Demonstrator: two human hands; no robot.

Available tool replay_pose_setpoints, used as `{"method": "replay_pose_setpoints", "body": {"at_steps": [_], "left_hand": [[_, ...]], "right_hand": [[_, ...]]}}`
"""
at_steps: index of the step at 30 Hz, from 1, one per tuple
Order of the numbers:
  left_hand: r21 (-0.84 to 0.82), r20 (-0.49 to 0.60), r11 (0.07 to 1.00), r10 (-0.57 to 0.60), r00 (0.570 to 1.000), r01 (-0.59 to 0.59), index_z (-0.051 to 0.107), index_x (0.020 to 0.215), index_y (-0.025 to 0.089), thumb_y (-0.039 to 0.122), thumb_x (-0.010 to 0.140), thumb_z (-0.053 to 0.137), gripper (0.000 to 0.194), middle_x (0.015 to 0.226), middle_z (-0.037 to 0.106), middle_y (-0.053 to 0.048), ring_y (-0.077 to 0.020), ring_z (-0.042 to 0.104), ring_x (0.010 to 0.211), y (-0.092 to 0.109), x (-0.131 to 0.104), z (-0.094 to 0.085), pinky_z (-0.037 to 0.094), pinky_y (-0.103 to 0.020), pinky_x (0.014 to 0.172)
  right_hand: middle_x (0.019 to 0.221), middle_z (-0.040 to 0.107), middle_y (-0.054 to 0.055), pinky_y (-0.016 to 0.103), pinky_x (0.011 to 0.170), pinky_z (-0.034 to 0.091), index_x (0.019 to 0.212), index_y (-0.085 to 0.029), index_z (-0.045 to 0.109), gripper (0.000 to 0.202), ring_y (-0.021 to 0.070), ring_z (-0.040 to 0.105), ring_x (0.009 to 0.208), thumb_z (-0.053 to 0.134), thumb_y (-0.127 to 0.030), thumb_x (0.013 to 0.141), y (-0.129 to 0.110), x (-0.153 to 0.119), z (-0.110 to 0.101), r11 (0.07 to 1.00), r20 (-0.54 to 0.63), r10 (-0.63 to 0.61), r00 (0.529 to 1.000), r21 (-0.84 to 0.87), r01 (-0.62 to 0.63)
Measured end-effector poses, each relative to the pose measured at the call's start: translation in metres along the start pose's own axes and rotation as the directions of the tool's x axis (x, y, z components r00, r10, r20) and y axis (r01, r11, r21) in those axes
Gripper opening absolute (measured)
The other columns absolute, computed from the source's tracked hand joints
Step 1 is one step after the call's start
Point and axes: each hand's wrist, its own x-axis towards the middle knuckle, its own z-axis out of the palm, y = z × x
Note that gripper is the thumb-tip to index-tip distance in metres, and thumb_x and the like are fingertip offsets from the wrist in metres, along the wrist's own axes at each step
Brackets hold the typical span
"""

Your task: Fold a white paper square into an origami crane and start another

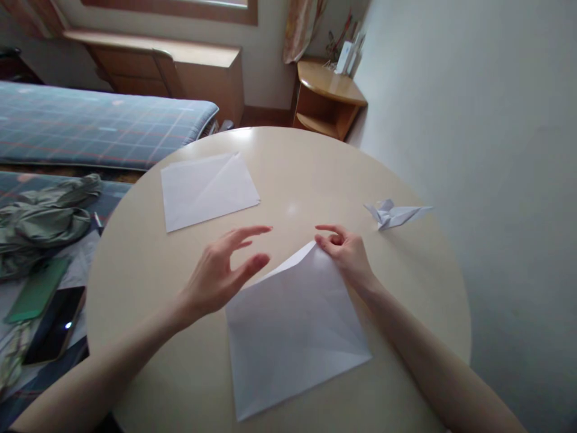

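Observation:
A white sheet of paper [297, 337] lies on the round table in front of me, with faint creases toward its lower right. Its far right corner is pinched between the thumb and fingers of my right hand [345, 252], and the far edge lifts slightly there. Over the sheet's far left corner hovers my left hand [225, 273], thumb and fingers spread apart with nothing between them. To the right of my right hand stands a folded paper crane [394, 214]. More white paper [207, 189] rests flat at the table's far left.
The pale round table [315, 168] stands beside a wall [505, 180] on the right. At left are a plaid mattress [103, 126], crumpled green cloth [40, 222], a green case [38, 288] and a dark phone [56, 325]. A wooden corner shelf [331, 81] stands behind.

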Motion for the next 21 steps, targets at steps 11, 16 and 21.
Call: {"method": "replay_pose_setpoints", "body": {"at_steps": [11,16,21], "left_hand": [[0.610,0.220,0.503,0.635,0.740,-0.613,0.062,0.084,0.011,0.012,0.085,0.040,0.022,0.089,0.070,-0.009,-0.0181,0.066,0.077,0.010,-0.042,0.044,0.054,-0.026,0.060],[0.725,0.223,0.613,0.221,0.949,-0.313,0.059,0.102,0.009,0.019,0.088,0.039,0.027,0.111,0.063,-0.014,-0.0224,0.062,0.092,-0.016,-0.029,0.060,0.055,-0.030,0.070],[0.667,0.314,0.688,0.087,0.945,-0.285,0.051,0.119,0.003,0.037,0.089,0.047,0.046,0.126,0.052,-0.021,-0.0292,0.051,0.114,-0.024,-0.025,0.057,0.046,-0.040,0.093]], "right_hand": [[0.065,0.064,0.005,0.023,0.046,0.032,0.080,-0.016,0.067,0.037,0.0147,0.052,0.054,0.050,-0.048,0.079,0.017,-0.007,-0.010,0.953,-0.066,-0.096,0.993,-0.295,0.073],[0.071,0.068,0.006,0.025,0.054,0.037,0.079,-0.019,0.064,0.032,0.0182,0.059,0.062,0.044,-0.043,0.084,0.012,-0.008,-0.017,0.855,0.034,-0.145,0.989,-0.499,0.143],[0.064,0.064,0.004,0.027,0.053,0.037,0.070,-0.021,0.063,0.027,0.0195,0.058,0.061,0.050,-0.042,0.083,0.002,-0.011,-0.021,0.600,0.081,-0.178,0.981,-0.781,0.173]]}}
